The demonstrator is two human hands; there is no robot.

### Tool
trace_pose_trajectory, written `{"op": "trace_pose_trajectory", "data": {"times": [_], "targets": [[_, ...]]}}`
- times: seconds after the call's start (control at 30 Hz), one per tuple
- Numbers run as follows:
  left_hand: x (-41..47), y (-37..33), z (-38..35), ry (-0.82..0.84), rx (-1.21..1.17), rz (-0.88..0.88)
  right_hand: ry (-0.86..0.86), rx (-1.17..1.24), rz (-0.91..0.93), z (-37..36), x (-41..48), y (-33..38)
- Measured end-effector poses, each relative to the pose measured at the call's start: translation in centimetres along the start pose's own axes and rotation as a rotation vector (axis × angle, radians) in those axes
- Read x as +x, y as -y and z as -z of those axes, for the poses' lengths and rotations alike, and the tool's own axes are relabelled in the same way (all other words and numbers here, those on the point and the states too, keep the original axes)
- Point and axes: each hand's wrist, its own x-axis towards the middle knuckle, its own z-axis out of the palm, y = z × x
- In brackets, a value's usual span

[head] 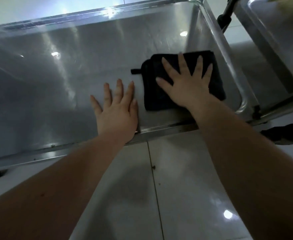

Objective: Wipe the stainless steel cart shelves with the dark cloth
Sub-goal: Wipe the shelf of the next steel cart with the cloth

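- Right hand (188, 82), fingers spread flat, presses the cloth (182, 80) near the shelf's (55, 84) right edge.
- Left hand (117, 110) lies flat and open on the shelf, just beside the cloth, holding nothing.

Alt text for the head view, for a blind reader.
The right hand presses a folded dark cloth flat on a stainless steel cart shelf, near its right end. The left hand rests open on the shelf beside the cloth.

A black cloth (182, 80) was seen on a silver-grey steel shelf (73, 75); the floor tiles (177, 187) were glossy white.
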Motion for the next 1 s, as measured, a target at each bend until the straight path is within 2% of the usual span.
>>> {"op": "trace_pose_trajectory", "data": {"times": [0.1,0.2,0.37,0.47,0.57,0.7,1.0], "targets": [[0.3,-0.2,-0.2,0.022,0.03,0.003,-0.02,0.0,-0.015,1.2,6.0,0.8],[0.5,-0.2,-0.2,0.021,0.015,0.018,-0.036,0.011,-0.019,1.5,7.6,1.7],[0.4,-0.3,-0.3,0.014,0.016,0.02,-0.017,0.045,-0.026,-0.4,-2.2,0.5],[0.1,-0.2,-0.6,0.005,0.019,0.014,0.004,-0.019,0.014,-1.7,-8.6,-0.3],[0.2,-0.1,-0.6,0.01,0.026,0.008,0.038,-0.025,0.048,-1.2,-8.4,-2.4],[0.4,-0.3,-0.2,0.034,0.022,0.014,0.084,-0.051,-0.043,-0.5,-7.3,-5.9],[3.0,-2.9,0.4,0.019,0.055,0.037,0.068,-0.068,-0.056,-0.7,-8.0,-5.4]]}}
